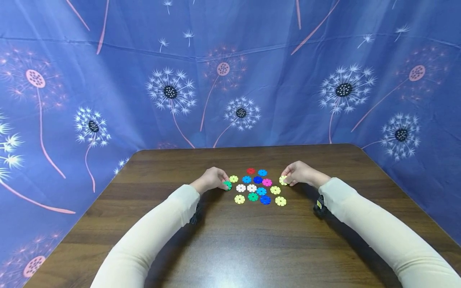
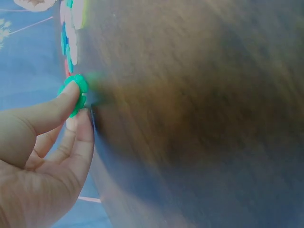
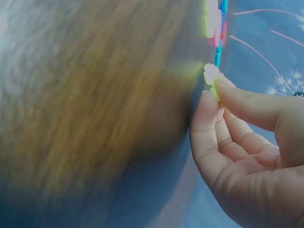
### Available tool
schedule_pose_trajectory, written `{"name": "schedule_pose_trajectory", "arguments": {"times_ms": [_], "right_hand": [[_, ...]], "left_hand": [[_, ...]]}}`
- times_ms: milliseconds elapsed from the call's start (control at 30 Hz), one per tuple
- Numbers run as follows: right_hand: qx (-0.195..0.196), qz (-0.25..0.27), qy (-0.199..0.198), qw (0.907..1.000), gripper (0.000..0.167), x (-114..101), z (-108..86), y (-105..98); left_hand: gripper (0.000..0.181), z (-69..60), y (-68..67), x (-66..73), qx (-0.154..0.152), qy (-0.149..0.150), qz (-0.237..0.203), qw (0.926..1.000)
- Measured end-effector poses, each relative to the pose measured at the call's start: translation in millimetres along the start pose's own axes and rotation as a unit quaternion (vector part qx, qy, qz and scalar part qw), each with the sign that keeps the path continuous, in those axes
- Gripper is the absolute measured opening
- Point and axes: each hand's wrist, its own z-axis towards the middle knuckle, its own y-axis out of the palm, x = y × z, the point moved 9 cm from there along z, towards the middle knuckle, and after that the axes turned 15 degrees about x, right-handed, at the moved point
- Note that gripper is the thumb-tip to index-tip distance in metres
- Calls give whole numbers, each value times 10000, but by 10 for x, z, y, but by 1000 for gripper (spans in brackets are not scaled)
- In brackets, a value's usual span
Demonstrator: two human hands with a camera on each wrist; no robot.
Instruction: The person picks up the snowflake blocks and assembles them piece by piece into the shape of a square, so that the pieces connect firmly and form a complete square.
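My left hand (image 1: 213,179) pinches a green notched disc (image 2: 76,85) between thumb and fingers, at the left side of a group of flat flower-shaped discs. On the group's right side, my right hand (image 1: 301,174) pinches a yellow notched disc (image 3: 212,76) the same way. Between the hands lie several discs on the table: a red disc (image 1: 250,171), a pink disc (image 1: 267,182), a white disc (image 1: 241,188), a green disc (image 1: 253,197), a dark blue disc (image 1: 265,200) and a yellow disc (image 1: 280,201), among others. Most lie flat and apart.
The discs lie on a brown wooden table (image 1: 223,240). Behind it hangs a blue cloth (image 1: 281,120) printed with dandelions. A dark wrist device (image 1: 319,206) shows under the right cuff.
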Motion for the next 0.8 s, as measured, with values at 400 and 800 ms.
{"name": "schedule_pose_trajectory", "arguments": {"times_ms": [400,800], "right_hand": [[-1,906,486,9947,35,-34,-51,-71],[-322,1201,595,9904,40,-349,-248,42]], "left_hand": [[10,35,-153,67,6,31,-960,9954],[9,4,-304,177,589,280,-1084,9920]]}}
